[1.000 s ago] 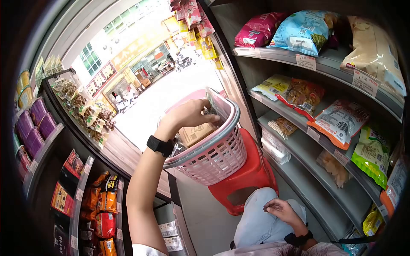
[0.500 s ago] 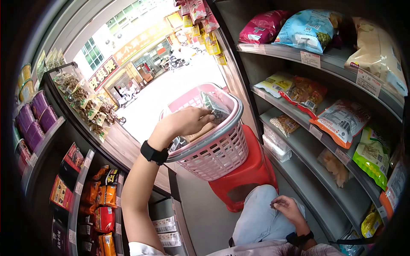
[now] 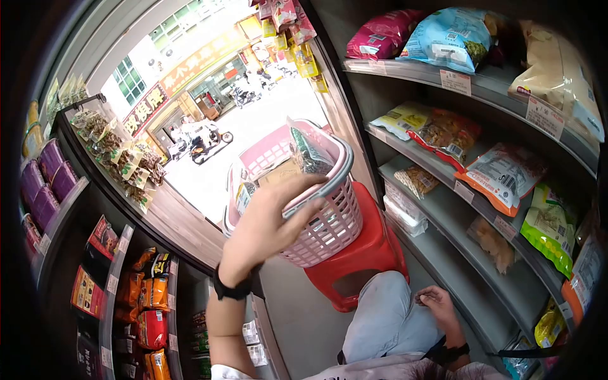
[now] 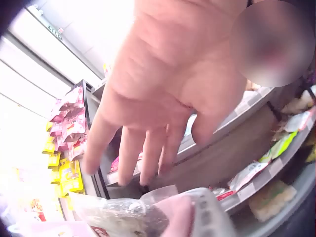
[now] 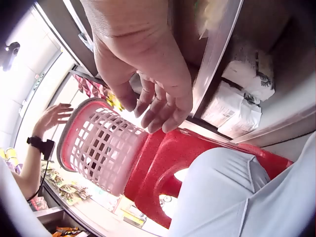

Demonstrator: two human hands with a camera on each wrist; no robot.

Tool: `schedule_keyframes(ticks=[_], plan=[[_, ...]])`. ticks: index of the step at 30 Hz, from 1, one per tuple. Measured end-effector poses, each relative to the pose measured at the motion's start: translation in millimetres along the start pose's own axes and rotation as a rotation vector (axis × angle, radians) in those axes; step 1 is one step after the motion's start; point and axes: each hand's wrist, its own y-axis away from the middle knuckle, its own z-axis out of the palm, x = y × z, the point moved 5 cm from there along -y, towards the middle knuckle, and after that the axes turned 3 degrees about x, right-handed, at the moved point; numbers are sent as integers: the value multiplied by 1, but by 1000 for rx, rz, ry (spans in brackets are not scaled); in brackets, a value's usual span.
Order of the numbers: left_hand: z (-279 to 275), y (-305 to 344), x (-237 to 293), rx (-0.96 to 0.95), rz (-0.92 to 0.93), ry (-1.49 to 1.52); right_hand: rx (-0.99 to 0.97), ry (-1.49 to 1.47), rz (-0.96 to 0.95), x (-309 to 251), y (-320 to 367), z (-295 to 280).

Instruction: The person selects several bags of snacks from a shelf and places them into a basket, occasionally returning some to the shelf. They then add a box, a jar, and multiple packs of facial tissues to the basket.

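My left hand (image 3: 269, 218) hovers on the near side of a pink plastic basket (image 3: 332, 221), holding nothing. Its fingers reach out straight across the basket's grey rim in the head view, and the bare palm shows in the left wrist view. Inside the basket stand a brown cardboard box (image 3: 278, 171) and a clear bag with dark contents (image 3: 309, 152). Under the basket is a red plastic stool (image 3: 383, 240). My right hand (image 3: 438, 304) hangs by my knee with loosely curled fingers and nothing in them.
Shelves with bagged snacks (image 3: 503, 177) rise along the right side. Orange packets (image 3: 154, 294) and purple packages (image 3: 47, 183) fill racks on the left. Bags of dried goods (image 3: 120, 152) hang by the doorway, beyond which a motor scooter (image 3: 209, 142) is on the street.
My left hand has lifted out of the basket and come back toward me, uncovering the box and the clear bag. My right hand has shifted slightly right, still loose.
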Motion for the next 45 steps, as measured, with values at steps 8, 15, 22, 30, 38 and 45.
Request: schedule_keyframes(ticks=[8, 15, 22, 30, 38, 45], plan=[[192, 118, -16, -404, -82, 454, 204, 456, -54, 12, -5, -64], [272, 185, -35, -369, -465, 593, 489, 1113, -142, 28, 7, -148], [278, 199, -47, -366, -611, 542, 611, 1173, 232, 74, -45, -258], [273, 202, -57, -302, -672, 518, 595, 1398, 609, 107, -63, -294], [274, 204, -80, -309, -789, 522, 396, 976, 313, 99, -190, -187], [280, 186, -88, -274, -691, 487, 411, 735, -36, 35, -305, -46]])
